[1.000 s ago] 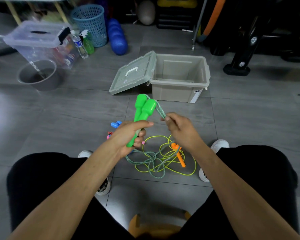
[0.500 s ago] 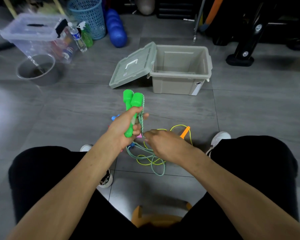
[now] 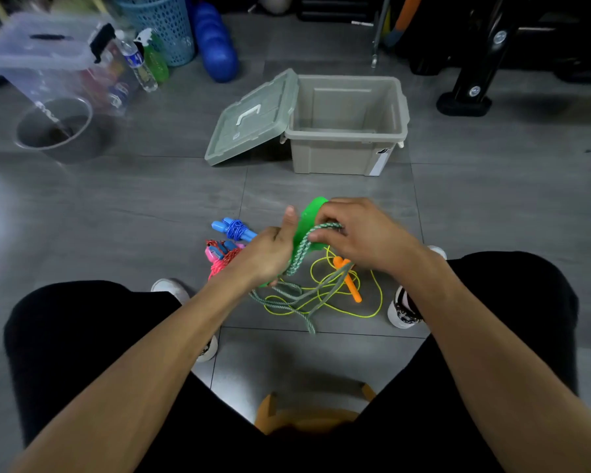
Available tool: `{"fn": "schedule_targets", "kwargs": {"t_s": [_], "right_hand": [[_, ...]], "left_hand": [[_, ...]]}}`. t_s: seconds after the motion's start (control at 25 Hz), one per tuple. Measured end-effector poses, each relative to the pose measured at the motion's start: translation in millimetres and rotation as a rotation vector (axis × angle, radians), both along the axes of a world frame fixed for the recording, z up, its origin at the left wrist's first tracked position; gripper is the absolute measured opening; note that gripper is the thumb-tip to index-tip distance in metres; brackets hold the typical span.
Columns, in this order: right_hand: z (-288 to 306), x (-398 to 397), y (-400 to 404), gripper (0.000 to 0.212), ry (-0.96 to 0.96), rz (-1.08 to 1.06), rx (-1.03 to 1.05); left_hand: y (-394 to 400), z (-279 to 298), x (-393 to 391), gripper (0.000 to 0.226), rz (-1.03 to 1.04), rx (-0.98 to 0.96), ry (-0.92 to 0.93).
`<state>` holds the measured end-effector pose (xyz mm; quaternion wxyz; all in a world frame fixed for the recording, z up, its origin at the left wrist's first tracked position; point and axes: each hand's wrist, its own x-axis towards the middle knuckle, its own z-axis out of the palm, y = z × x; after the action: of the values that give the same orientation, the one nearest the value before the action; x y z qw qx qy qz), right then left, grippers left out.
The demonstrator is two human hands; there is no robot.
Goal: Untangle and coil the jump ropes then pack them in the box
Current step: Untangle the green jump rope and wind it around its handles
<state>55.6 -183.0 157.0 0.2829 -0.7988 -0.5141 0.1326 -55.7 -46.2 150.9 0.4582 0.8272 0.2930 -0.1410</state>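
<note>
Green handles (image 3: 309,216) gripped in left hand (image 3: 270,252) as an anchor; braided rope (image 3: 302,249) pinched by right hand (image 3: 354,233), probably mid-wrap, slack trailing on floor before open, seemingly empty box (image 3: 347,131).

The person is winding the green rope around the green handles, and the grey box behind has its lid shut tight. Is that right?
Not quite. The grey box is open: the head view shows its lid leaning against its left side. The rest holds: the left hand grips the green handles while the right hand winds the green rope around them.
</note>
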Motion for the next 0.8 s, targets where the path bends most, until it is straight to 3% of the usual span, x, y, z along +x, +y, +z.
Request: {"fn": "schedule_targets", "kwargs": {"t_s": [0.12, 0.24, 0.36, 0.44, 0.52, 0.6, 0.8], "right_hand": [[5, 11, -1, 0.026, 0.125, -0.089, -0.011], [14, 12, 5, 0.017, 0.149, 0.029, -0.180], [21, 18, 16, 0.012, 0.153, 0.183, -0.341], [18, 30, 19, 0.008, 0.290, 0.184, -0.314], [8, 45, 16, 0.007, 0.490, 0.073, -0.221], [-8, 57, 9, 0.011, 0.629, -0.042, -0.123], [-33, 47, 0, 0.018, 0.676, -0.131, -0.028]], "left_hand": [[-3, 6, -1, 0.085, -0.197, 0.074, 0.071], [3, -11, -3, 0.070, -0.482, 0.283, 0.075], [4, -24, -7, 0.071, -0.606, 0.310, 0.035], [9, -19, -7, 0.064, -0.653, 0.335, -0.060], [19, -6, -6, 0.046, -0.622, 0.257, -0.163], [32, 5, -7, 0.033, -0.501, 0.017, -0.229], [33, 14, -10, 0.024, -0.008, -0.399, -0.321]]}}
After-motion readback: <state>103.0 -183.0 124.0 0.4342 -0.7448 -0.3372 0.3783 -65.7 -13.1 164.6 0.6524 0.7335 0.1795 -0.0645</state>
